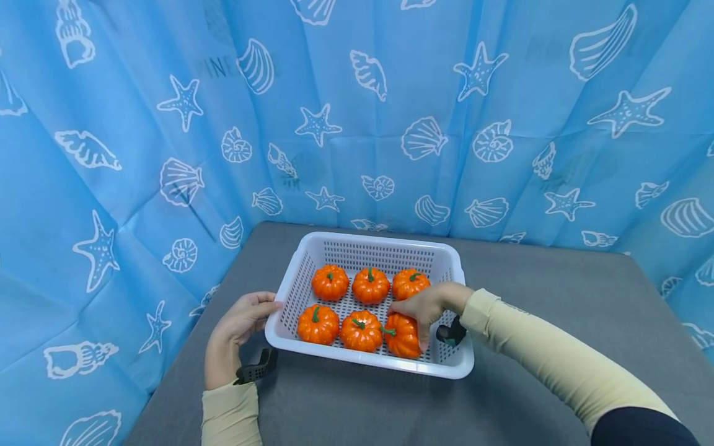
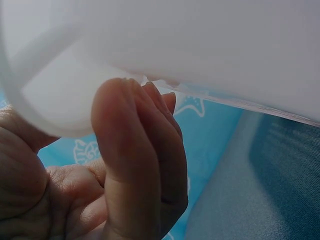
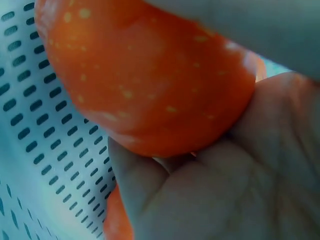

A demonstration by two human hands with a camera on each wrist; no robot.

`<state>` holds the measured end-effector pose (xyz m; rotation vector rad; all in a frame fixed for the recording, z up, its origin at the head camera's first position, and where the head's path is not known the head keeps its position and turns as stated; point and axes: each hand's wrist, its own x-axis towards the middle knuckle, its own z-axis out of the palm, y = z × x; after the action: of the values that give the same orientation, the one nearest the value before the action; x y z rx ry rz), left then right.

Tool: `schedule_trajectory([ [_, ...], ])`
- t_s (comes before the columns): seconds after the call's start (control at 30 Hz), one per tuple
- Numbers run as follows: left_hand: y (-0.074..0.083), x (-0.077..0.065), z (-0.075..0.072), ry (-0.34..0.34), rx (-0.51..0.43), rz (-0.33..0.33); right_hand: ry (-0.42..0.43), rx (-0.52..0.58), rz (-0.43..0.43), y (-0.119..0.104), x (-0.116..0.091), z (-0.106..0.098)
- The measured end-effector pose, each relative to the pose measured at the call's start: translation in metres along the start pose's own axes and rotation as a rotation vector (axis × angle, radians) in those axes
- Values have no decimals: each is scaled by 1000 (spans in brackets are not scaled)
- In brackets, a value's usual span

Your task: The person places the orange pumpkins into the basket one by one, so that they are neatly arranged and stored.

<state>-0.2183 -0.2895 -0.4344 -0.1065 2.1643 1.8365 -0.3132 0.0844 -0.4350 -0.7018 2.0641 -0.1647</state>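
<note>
A white perforated plastic basket (image 1: 385, 363) stands on the table with several small orange pumpkins inside. At its left end my left hand (image 1: 245, 319) grips the rim, thumb on top; the left wrist view shows its fingers (image 2: 130, 150) curled up against the basket's underside. My right hand (image 1: 426, 303) reaches into the front right corner and holds a pumpkin (image 1: 403, 337) tipped on its side, green stem to the left. In the right wrist view that pumpkin (image 3: 150, 75) fills the grasp between thumb and fingers, over the slotted basket floor.
Behind it are three pumpkins in the back row, among them a middle one (image 1: 370, 285); two more, including a left one (image 1: 318, 324), sit upright in front. A grey cloth (image 1: 530, 291) covers the table, and a blue shell-patterned curtain (image 1: 357, 124) hangs behind and at the left.
</note>
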Motion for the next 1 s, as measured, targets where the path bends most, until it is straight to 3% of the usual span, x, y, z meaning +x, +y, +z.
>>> schedule_trajectory([
  [0.2, 0, -1, 0, -2, 1, -5, -16, 49, 68, -24, -27, -6],
  [0.33, 1, -1, 0, -1, -2, -4, -23, 40, 98, -26, -33, -7],
  [1.0, 3, -2, -1, -11, -12, -3, -12, 17, 113, -20, -26, -6],
])
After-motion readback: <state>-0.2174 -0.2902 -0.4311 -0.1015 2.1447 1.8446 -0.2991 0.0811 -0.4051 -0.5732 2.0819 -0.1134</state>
